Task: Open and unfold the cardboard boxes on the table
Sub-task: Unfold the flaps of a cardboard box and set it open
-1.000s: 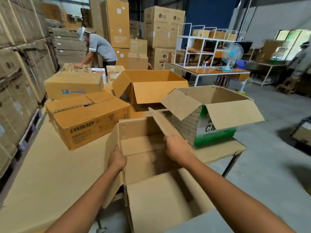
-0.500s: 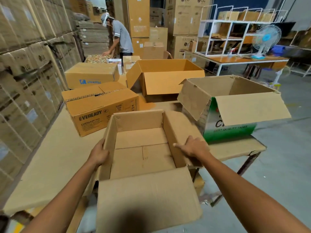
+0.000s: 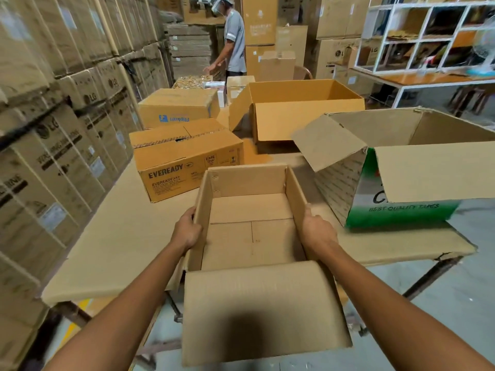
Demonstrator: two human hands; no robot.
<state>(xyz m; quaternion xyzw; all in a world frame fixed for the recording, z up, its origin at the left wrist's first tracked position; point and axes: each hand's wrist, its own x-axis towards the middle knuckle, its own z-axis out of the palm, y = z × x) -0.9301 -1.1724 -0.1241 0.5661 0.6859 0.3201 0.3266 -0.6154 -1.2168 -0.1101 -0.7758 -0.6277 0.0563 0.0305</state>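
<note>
Warehouse: stacked LG cartons [image 3: 53, 124] at 9 o'clock, flattened cardboard pile [image 3: 190, 44] at 12, concrete floor [image 3: 455, 290].

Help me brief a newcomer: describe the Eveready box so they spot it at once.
On the long table, look behind and left of the plain open box at the near edge. The Eveready box lies there, flaps closed unlike the open boxes to its right, with EVEREADY in dark letters on its front; the closed box behind it bears a blue logo.
</note>
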